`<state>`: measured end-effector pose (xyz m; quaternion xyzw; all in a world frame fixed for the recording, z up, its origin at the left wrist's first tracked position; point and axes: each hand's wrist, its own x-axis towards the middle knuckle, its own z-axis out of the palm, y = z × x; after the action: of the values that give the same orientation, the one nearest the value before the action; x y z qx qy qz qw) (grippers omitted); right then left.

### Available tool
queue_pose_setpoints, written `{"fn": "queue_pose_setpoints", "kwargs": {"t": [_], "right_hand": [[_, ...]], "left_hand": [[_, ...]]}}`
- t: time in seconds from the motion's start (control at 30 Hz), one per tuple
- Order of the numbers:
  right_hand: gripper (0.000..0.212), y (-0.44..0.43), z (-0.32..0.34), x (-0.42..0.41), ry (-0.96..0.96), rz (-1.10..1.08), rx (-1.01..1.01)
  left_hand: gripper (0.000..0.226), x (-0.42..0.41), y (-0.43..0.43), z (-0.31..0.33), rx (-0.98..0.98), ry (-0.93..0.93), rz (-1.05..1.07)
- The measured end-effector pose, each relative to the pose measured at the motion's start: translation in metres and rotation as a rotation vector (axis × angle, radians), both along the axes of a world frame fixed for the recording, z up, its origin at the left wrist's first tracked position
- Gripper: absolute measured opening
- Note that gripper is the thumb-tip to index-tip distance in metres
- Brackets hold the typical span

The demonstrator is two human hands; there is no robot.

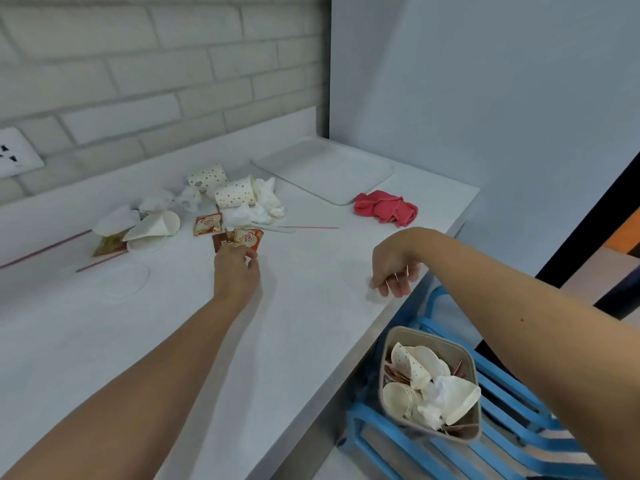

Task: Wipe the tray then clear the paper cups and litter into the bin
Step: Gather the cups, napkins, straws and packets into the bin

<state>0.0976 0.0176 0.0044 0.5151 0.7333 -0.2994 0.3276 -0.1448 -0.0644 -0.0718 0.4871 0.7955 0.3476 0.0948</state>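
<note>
My left hand (236,269) reaches across the white counter, its fingertips closing on a brown coffee sachet (239,238). My right hand (394,268) hovers at the counter's right edge, pinching thin toothpicks (398,277) and a bit of white paper (374,295). The grey bin (429,382) stands below on a blue rack and holds cups and tissue. The white tray (323,169) lies bare at the back, with a red cloth (386,207) beside it. Dotted paper cups (221,187), crumpled tissues (259,206) and flattened white cups (149,226) lie behind my left hand.
More sachets (207,224) and thin red stirrers (311,227) are scattered on the counter (173,341). A clear lid (124,280) lies at the left. The brick wall with a socket (15,154) runs behind. The blue rack (485,445) sits under the counter's right edge.
</note>
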Motion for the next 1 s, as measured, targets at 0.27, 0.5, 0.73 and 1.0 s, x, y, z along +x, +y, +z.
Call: {"fn": "queue_pose_setpoints", "kwargs": {"t": [0.27, 0.5, 0.73, 1.0], "right_hand": [[0.024, -0.011, -0.015, -0.097, 0.420, 0.012, 0.256], [0.031, -0.009, -0.025, -0.160, 0.383, 0.155, 0.472], [0.035, 0.018, -0.047, -0.180, 0.408, 0.007, 0.639], [0.064, 0.043, -0.069, -0.184, 0.334, -0.077, 0.607]], "left_hand": [[0.023, -0.061, 0.011, 0.005, -0.108, 0.035, -0.009], [0.026, -0.084, 0.029, 0.008, -0.148, 0.002, -0.010], [0.057, -0.087, 0.055, 0.004, -0.278, 0.062, -0.053], [0.057, -0.081, 0.077, 0.000, -0.402, 0.058, -0.021]]}}
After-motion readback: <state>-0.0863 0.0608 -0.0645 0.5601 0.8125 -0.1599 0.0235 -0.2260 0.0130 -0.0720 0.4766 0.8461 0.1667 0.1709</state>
